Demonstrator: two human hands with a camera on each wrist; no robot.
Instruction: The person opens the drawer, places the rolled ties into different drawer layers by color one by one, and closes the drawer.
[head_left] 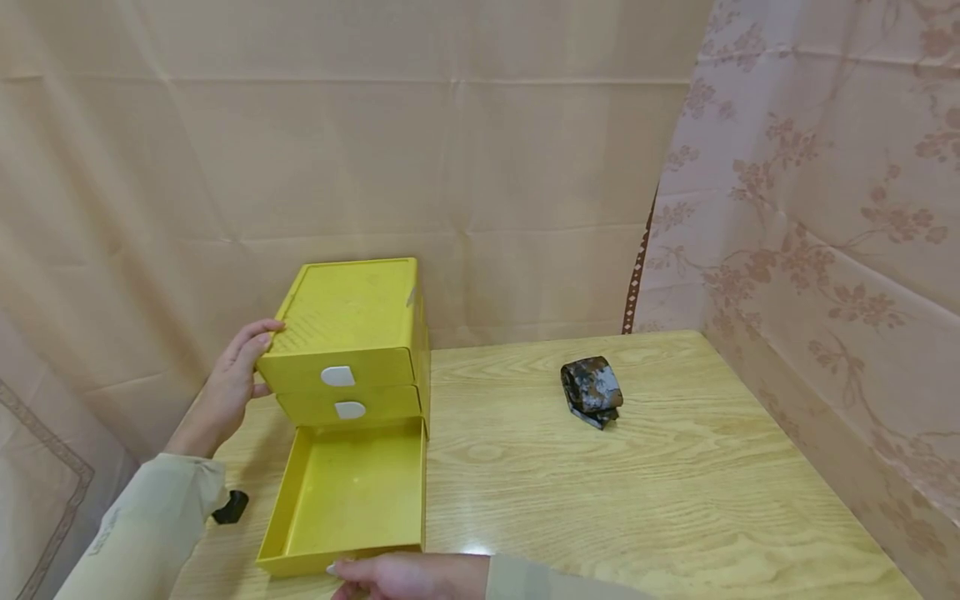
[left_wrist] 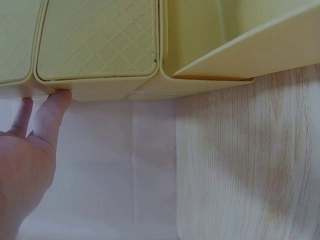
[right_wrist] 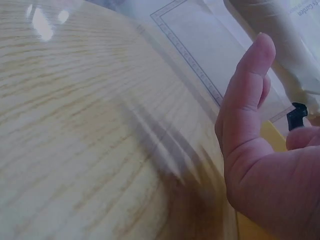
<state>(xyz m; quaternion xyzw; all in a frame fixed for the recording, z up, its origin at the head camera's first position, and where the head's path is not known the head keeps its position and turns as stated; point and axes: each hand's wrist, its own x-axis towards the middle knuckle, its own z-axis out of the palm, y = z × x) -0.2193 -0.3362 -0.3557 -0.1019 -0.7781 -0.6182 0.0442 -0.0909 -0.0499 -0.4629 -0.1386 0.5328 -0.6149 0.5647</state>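
A yellow drawer unit (head_left: 345,304) stands at the left of the table, its two upper drawers closed and the bottom drawer (head_left: 360,492) pulled far out with nothing inside. My left hand (head_left: 232,379) rests against the unit's left side, fingertips at the top edge. In the left wrist view, extended fingertips (left_wrist: 61,97) touch the yellow side wall. At the bottom drawer's front wall lies my right hand (head_left: 405,577), thumb beside the wall. The right wrist view shows that hand's fingers (right_wrist: 245,100) fairly straight, with a bit of yellow drawer behind them.
A folded camouflage-patterned cloth bundle (head_left: 592,390) lies on the wooden table (head_left: 600,500) to the right. Near my left sleeve is a small black object (head_left: 230,507). Beige curtains (head_left: 525,167) hang behind the table, and a floral curtain (head_left: 840,250) borders its right side.
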